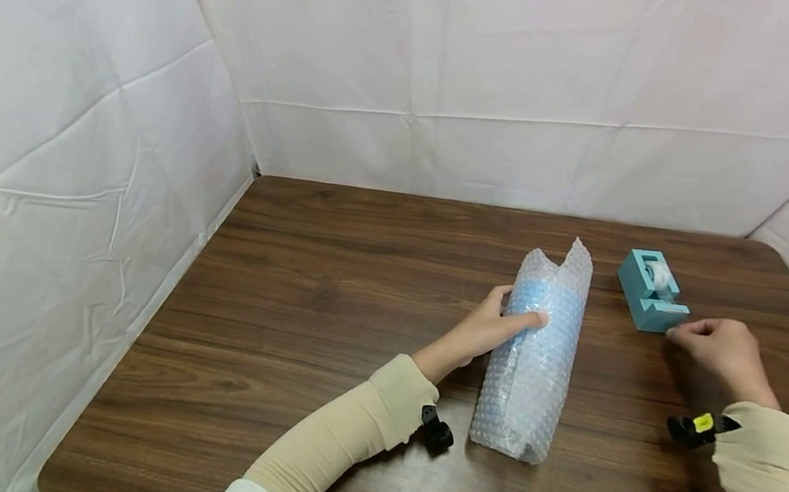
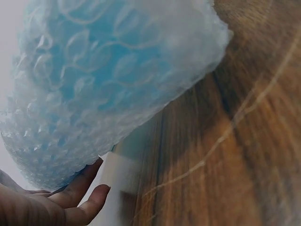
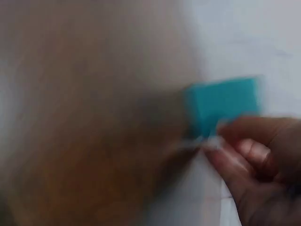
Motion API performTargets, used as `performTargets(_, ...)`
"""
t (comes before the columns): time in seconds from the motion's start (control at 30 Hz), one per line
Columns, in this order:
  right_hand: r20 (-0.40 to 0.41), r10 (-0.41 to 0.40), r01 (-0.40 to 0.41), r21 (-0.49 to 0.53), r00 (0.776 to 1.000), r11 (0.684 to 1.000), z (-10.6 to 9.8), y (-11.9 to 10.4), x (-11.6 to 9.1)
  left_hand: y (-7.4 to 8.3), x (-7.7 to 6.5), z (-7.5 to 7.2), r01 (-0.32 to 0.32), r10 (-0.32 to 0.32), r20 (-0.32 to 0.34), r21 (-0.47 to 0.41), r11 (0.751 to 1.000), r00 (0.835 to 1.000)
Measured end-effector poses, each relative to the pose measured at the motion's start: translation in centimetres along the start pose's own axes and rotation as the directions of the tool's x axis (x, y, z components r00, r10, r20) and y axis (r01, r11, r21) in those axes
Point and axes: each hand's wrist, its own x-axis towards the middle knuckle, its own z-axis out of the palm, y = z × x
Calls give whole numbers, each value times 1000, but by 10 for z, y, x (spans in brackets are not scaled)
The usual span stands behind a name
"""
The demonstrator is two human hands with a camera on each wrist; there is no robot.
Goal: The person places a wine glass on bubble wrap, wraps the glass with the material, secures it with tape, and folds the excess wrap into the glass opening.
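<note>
A bubble-wrapped bundle (image 1: 541, 379) with something light blue inside stands or leans on the table, its upper edge of wrap loose and uneven. My left hand (image 1: 492, 324) grips it from the left, thumb across the near face and the other fingers round the far side. In the left wrist view, the bubble wrap (image 2: 103, 94) fills the upper left above the fingers. To the right, my right hand (image 1: 725, 352) is close by the front of a teal tape dispenser (image 1: 642, 305). Its thumb and forefinger pinch a small clear piece of tape (image 3: 214, 141), blurred in the right wrist view.
The dark wood-grain table (image 1: 332, 271) has rounded corners. White cloth walls (image 1: 505, 71) enclose it at the back, left and right. A roll of tape (image 1: 659, 275) sits in the dispenser. Each sleeve carries a black wrist camera (image 1: 436, 432).
</note>
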Motion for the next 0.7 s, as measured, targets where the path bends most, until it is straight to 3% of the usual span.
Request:
performTargets(0.1,2,24,-24,-49,1000,999,1,2,-5,1,0,1,17,-17,1,14,1000,1000)
performTargets(0.47,91,95,-97,19,991,995,-10,0,-5,6,2,0,14,-14,8,9,1000,1000)
performTargets(0.7,86,103,-108,54,991,993,-7,5,-5,4,4,-1,5,-5,2,-7,1000,1000)
